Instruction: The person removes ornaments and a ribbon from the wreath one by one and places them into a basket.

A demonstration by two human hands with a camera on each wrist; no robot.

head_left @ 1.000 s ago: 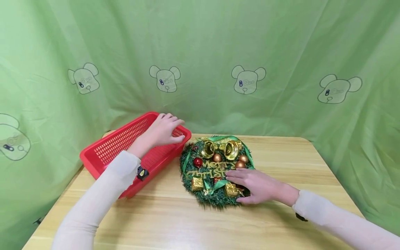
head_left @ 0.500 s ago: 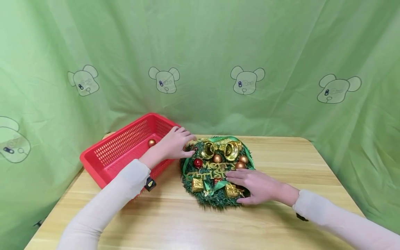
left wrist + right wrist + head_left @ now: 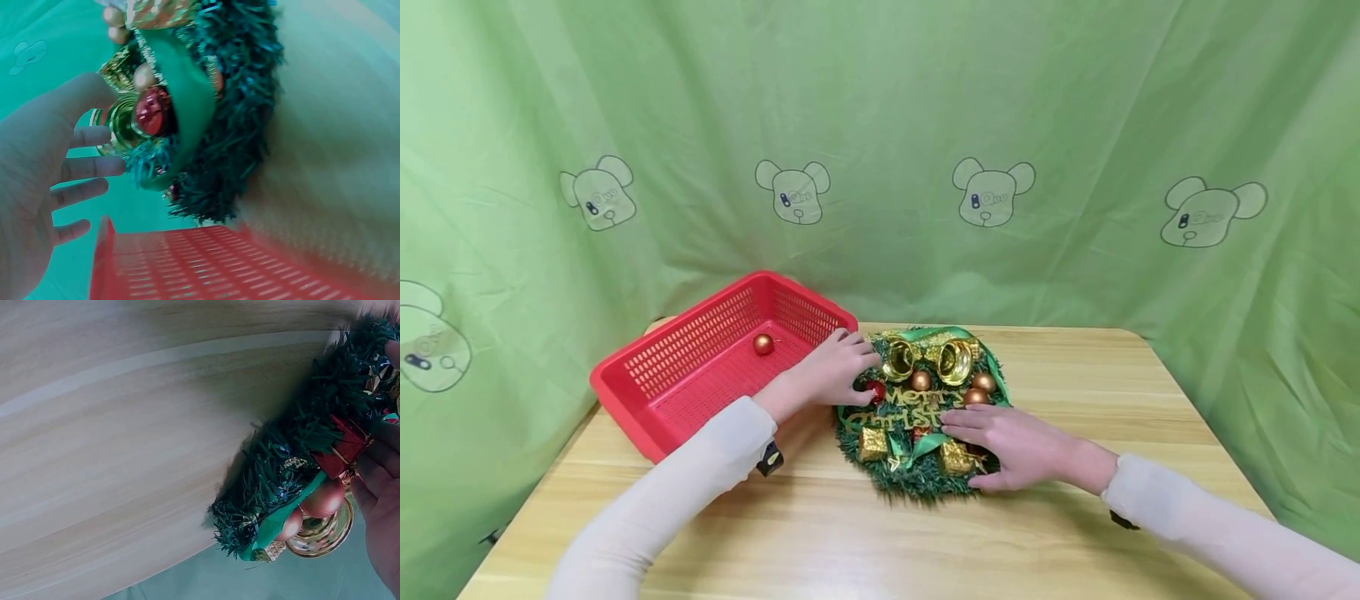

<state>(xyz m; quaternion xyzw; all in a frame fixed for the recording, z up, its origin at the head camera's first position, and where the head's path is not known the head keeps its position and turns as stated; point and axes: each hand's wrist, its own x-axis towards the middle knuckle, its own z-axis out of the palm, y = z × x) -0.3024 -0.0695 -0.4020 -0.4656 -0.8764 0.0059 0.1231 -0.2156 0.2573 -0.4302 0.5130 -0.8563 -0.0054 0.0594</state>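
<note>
A green tinsel Christmas wreath (image 3: 917,485) lies on the table, with gold bells (image 3: 955,362), gold lettering, small gift boxes and copper balls on it. Over its left edge is my left hand (image 3: 833,372), fingers spread and thumb close to a red ball (image 3: 876,390). In the left wrist view the left hand (image 3: 37,169) holds nothing, and a shiny red ball (image 3: 151,111) shows beyond the thumb. My right hand (image 3: 1018,450) rests on the wreath's lower right, fingers extended. In the right wrist view its fingers lie beside a red gift box (image 3: 342,447).
A red perforated basket (image 3: 625,427) stands left of the wreath, with one gold ball (image 3: 763,344) inside. The wooden table (image 3: 850,550) meets a green curtain (image 3: 880,250) at the back and sides. The left forearm passes over the basket's near side.
My left hand has moved from above the basket's far right corner, right and nearer, to the wreath's left edge. The gold ball in the basket has come into view. The right hand stays put.
</note>
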